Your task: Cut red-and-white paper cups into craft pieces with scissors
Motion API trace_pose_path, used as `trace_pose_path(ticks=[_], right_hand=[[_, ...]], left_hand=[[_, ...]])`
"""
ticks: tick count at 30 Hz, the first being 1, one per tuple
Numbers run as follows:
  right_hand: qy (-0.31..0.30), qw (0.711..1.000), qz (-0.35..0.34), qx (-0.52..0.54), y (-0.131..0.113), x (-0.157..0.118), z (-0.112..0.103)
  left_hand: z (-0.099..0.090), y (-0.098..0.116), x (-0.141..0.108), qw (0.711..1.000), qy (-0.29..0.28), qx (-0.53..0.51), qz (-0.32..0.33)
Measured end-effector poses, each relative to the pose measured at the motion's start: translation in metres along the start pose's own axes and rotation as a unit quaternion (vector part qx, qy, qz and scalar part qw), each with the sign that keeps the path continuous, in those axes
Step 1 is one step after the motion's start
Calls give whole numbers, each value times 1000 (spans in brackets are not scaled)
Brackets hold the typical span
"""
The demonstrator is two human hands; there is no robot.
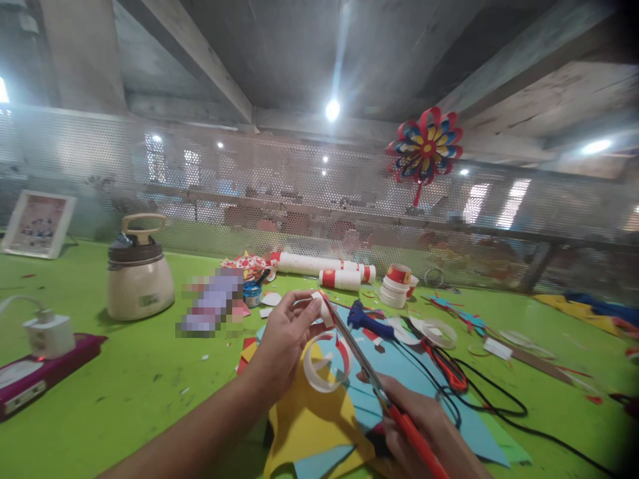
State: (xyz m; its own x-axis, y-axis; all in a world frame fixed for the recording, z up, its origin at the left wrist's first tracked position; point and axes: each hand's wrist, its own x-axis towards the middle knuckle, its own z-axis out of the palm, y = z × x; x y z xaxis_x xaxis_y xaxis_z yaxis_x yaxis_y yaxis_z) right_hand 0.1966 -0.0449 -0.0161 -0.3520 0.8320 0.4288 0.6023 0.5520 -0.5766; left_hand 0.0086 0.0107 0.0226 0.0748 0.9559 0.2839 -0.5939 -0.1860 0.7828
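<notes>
My left hand (284, 339) pinches a small curved piece of white and red paper cup (325, 311) between thumb and fingers. In my right hand (422, 419) are scissors (360, 352) with red handles, their blades reaching up to the edge of the cup piece. Whether the blades are apart or together I cannot tell. Just below my left fingers is a white ring (319, 384) with red inside; its link to the held piece is unclear. Beneath both hands lie yellow paper (319, 432) and light blue sheets (399, 362).
A blue glue gun (370, 322) trails a black cord (504, 402) rightward, near red-handled scissors (452, 369). Stacked paper cups (312, 265) and cup pieces (394, 291) stand behind. Leftward are a blurred phone-like object (214, 303), a beige kettle-like pot (140, 283) and a purple power strip (84, 352).
</notes>
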Motion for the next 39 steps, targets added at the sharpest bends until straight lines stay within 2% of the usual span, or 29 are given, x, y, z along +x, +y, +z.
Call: trace_pose_path(ticks=[5,9,15,20,26,32,39], right_hand=[[-9,1000,11,10,3,-2,0],[-46,999,12,24,5,0,-3],[-4,999,-31,-33,2,5,-8],[14,999,-19,-41,2,4,-3],[1,999,14,-30,0,0,-1],[-7,1000,-25,-14,-3,-1,-4],[-4,999,-26,-37,-2,-1,-3]], left_hand=[[1,1,-1,1000,3,0,-2],[-1,2,1,1000,8,-1,-2],[-6,2,5,1000,11,5,6],[-8,1,5,1000,6,16,6],[-7,0,4,1000,7,21,10],[-6,2,4,1000,0,19,2],[-9,1,6,1000,10,14,15]])
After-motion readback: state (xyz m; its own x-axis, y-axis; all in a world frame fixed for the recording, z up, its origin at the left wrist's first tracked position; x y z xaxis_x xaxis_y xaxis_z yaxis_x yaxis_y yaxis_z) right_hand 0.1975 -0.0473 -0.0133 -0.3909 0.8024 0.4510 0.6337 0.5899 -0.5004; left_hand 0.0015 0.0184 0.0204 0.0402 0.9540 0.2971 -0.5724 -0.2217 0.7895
